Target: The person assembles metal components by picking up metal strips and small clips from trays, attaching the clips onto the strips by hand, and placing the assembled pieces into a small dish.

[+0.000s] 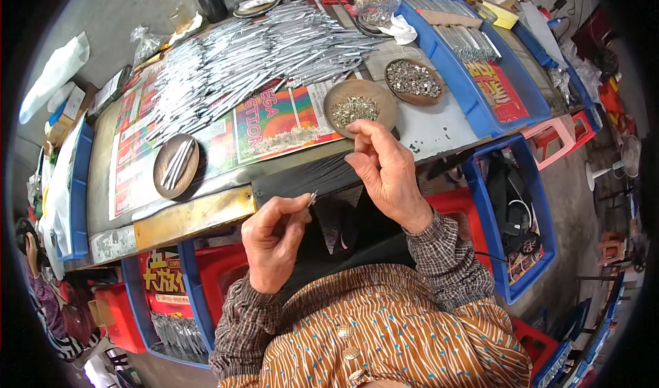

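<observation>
My left hand (273, 240) is closed in a pinch in front of the table edge. A small silver metal piece (314, 198) pokes out between its thumb and forefinger; the fingers hide any remainder. My right hand (390, 175) is raised at the near rim of a round brown dish (382, 100) of tiny brass-coloured metal parts (354, 111). Its thumb and forefinger are apart, with nothing visible between them. Beside that dish stands a darker bowl (443, 83) of small greyish metal pieces. A wide heap of thin silver metal strips (254, 59) covers the far table.
A brown oval dish (195, 175) with a few silver strips sits at the left. Printed sheets (226, 141) cover the tabletop. Blue trays (511, 120) stand at the right, and another blue crate (542, 209) with dark items is below. Someone else (58, 295) is at the lower left.
</observation>
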Demonstrator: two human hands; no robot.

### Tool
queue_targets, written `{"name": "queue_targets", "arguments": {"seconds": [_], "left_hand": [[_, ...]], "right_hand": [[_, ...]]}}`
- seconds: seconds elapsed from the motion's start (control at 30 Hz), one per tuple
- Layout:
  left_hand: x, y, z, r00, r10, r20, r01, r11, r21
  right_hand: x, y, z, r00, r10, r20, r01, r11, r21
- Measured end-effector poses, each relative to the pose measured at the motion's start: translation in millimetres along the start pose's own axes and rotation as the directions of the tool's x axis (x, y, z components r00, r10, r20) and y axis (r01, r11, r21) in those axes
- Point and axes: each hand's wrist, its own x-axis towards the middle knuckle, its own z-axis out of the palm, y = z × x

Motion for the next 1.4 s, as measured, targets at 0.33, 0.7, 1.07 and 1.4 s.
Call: {"name": "queue_targets", "arguments": {"seconds": [0.33,0.7,1.07,1.4], "left_hand": [[16,-1,-39,0.913,0.345,0.217,-0.380,0.529,0.759],[59,-22,29,0.845,0.399,0.357,-0.515,0.427,0.743],[60,-27,-73,0.823,0.568,0.018,-0.319,0.436,0.841],[76,-34,-141,0.854,0.518,0.040,-0.208,0.271,0.940]], "right_hand": [[-9,23,4,0.995,0.095,-0.033,-0.093,0.994,0.054],[-7,24,12,0.994,0.012,-0.107,-0.022,0.995,-0.093],[-10,23,11,0.994,-0.070,-0.085,0.064,0.995,-0.071],[-14,23,11,0.992,-0.084,-0.098,0.075,0.993,-0.093]]}}
